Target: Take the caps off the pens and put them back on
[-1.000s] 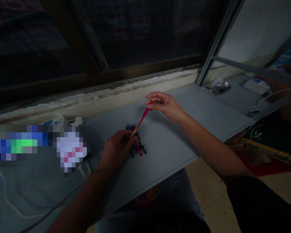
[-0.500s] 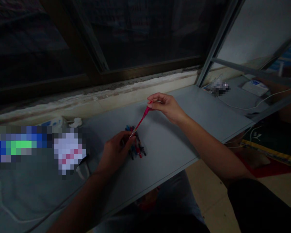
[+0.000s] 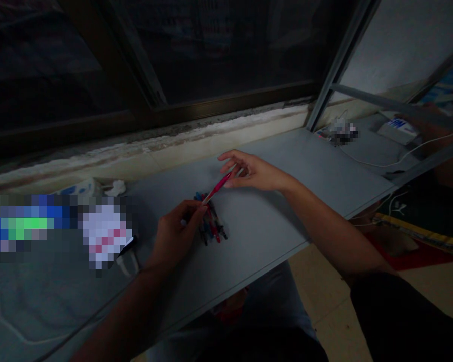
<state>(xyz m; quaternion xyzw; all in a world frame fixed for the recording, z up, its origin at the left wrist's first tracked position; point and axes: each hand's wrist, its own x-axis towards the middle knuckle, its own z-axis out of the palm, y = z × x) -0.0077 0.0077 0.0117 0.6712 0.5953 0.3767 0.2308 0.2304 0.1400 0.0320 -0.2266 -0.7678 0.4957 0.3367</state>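
Observation:
My left hand [image 3: 183, 221] is closed, its thumb and fingertips pinching the clear end of a pink pen [image 3: 219, 186]. The pen slants up and to the right over the desk. At its pink end is my right hand [image 3: 247, 171], fingers spread; the thumb is very near the pen, and I cannot tell if it touches. Beneath and beside my left hand, several pens [image 3: 216, 227] with blue, red and black parts lie side by side on the grey desk [image 3: 264, 221].
A metal post [image 3: 320, 105] rises at the desk's far right corner. Behind the desk runs a rough window ledge [image 3: 166, 138]. A white cable [image 3: 13, 332] and a blurred-out pale item [image 3: 105, 234] lie at left. A white box [image 3: 398, 130] sits beyond the post.
The pink part has come down toward my left hand, and the long thin red stretch between the pen's parts no longer shows. My right hand's fingers have spread from their pinch.

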